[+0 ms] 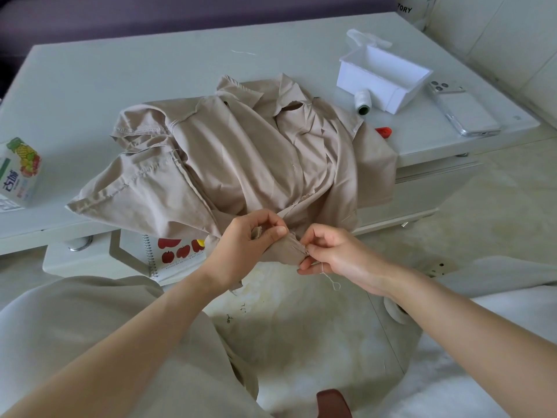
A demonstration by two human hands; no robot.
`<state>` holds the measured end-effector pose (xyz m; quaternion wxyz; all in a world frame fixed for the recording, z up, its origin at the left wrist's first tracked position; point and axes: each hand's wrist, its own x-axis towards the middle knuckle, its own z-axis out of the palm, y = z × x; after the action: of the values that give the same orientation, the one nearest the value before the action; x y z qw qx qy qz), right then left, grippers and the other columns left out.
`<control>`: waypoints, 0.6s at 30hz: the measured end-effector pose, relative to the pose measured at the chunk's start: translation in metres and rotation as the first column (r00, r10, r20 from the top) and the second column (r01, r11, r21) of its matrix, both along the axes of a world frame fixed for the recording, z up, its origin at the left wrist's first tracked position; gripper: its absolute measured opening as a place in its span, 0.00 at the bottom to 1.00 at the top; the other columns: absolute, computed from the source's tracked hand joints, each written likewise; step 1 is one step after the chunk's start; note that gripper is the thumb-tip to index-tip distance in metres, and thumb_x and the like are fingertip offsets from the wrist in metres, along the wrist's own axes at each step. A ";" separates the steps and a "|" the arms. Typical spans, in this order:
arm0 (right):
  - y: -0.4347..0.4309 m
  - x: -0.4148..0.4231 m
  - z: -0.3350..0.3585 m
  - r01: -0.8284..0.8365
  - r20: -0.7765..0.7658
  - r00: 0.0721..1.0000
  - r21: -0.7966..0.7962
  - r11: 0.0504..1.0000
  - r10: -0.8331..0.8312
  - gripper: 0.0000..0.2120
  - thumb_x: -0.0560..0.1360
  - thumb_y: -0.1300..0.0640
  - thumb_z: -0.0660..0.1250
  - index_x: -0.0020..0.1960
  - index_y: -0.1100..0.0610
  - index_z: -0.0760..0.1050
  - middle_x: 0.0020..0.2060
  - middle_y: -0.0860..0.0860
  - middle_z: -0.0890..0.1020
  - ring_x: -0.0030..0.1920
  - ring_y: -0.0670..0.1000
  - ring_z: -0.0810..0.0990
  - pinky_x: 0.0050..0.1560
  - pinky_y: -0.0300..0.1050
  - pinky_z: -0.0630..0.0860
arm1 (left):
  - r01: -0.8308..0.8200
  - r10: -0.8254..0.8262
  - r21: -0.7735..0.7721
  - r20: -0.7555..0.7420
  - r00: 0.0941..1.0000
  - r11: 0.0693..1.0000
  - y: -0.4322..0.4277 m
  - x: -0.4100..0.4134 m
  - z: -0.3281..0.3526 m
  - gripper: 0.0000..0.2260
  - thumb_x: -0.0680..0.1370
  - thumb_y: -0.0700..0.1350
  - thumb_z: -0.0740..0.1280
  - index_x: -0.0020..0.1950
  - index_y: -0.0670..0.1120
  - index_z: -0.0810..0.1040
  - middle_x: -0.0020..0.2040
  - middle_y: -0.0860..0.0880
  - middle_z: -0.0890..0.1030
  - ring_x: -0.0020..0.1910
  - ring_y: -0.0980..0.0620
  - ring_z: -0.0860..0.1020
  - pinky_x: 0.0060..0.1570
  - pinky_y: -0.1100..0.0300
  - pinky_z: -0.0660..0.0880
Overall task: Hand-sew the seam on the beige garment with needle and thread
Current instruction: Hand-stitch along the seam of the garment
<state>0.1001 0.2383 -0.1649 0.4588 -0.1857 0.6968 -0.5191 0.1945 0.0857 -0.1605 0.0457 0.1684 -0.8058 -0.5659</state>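
Beige garment (241, 152) crumpled on table, edge overhanging; thread (330, 280) dangling.

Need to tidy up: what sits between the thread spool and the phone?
The open white box lies between the thread spool and the phone, as the head view shows.

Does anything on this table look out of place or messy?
A stray snippet of white thread lies alone on the far side of the table, away from the spool. A small red object is partly hidden by the beige garment. Nothing looks spilled or damaged.
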 end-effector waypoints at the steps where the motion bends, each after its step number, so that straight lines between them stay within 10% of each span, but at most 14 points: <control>1: 0.000 0.000 0.000 -0.004 -0.002 1.000 0.002 1.000 0.004 0.11 0.80 0.69 0.55 0.42 0.60 0.71 0.40 0.57 0.77 0.35 0.45 0.81 0.44 0.38 0.80 | 0.007 -0.007 0.000 -0.004 1.000 1.000 0.000 0.000 -0.001 0.06 0.78 0.44 0.66 0.42 0.49 0.78 0.35 0.51 0.78 0.35 0.53 0.69 0.36 0.67 0.68; 5: 0.002 -0.001 0.000 -0.014 -0.005 1.000 0.001 1.000 0.014 0.11 0.80 0.69 0.55 0.42 0.60 0.71 0.40 0.56 0.79 0.36 0.46 0.82 0.43 0.37 0.79 | 0.010 -0.010 0.005 -0.012 1.000 1.000 -0.002 -0.001 -0.002 0.05 0.78 0.45 0.66 0.42 0.48 0.79 0.42 0.40 0.79 0.38 0.48 0.71 0.42 0.58 0.69; 18: -0.007 0.002 0.007 -0.094 0.067 0.992 -0.151 0.984 0.105 0.09 0.79 0.68 0.58 0.43 0.60 0.73 0.34 0.48 0.81 0.37 0.45 0.80 0.49 0.41 0.80 | 0.011 -0.010 0.096 -0.011 1.000 0.995 0.005 -0.006 0.003 0.06 0.79 0.37 0.64 0.41 0.41 0.76 0.26 0.57 0.72 0.24 0.63 0.68 0.25 0.74 0.64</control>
<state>0.1025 0.2314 -0.1576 0.4949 -0.2344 0.6287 -0.5521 0.1882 0.0911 -0.1576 0.0386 0.1633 -0.7783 -0.6051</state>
